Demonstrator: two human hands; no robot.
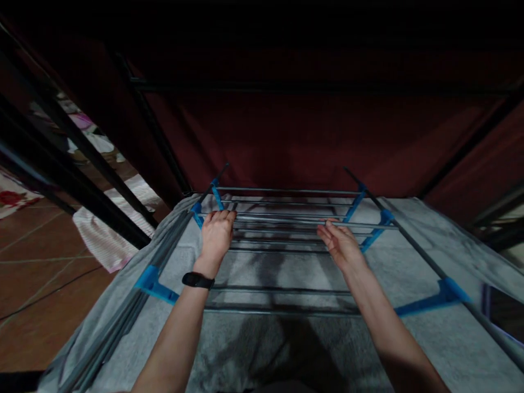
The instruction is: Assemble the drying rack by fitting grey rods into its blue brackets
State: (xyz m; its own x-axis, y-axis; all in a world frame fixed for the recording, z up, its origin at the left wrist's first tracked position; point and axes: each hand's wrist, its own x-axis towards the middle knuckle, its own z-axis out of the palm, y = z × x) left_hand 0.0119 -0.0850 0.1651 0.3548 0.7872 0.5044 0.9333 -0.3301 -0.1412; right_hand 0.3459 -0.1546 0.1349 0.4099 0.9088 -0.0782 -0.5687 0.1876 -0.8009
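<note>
A rack of grey metal tubes (282, 312) with blue plastic connectors (436, 299) lies on grey cloth in front of me. Near its left side, my left hand (218, 234) has its fingers curled over a crosswise metal tube (278, 219); a black band is on that wrist. Farther right along the same tube is my right hand (339, 240), palm turned inward, its thumb and fingertips closed around the tube. More blue connectors (153, 285) join the side poles to the crossbars. My fingers hide parts of the tube.
Loose grey tubes (118, 322) lie bundled along the left side. Grey cloth (262, 273) spreads underneath, with a dark flat device (505, 311) at its right edge. Black metal bars (94, 174) and dark red fabric (307, 142) surround it. Striped cloth (106, 234) hangs at left.
</note>
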